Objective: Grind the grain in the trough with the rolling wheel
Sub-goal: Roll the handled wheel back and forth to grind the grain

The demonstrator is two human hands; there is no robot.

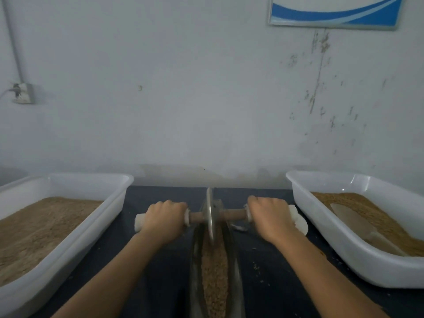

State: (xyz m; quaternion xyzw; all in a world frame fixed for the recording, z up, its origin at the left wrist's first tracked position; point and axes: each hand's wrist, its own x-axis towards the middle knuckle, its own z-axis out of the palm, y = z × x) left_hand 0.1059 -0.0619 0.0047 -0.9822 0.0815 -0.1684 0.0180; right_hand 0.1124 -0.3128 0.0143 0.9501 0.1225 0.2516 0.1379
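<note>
A pale grey-blue wall filled most of the view, dimly and evenly lit. Dark scuffs and flaking marks ran down its right side. A framed sign with blue and white curves hung at the top right, cut off by the edge. At the left, a pipe ran down to a wall socket with a plug in it. Below, a dark tabletop met the wall.
</note>
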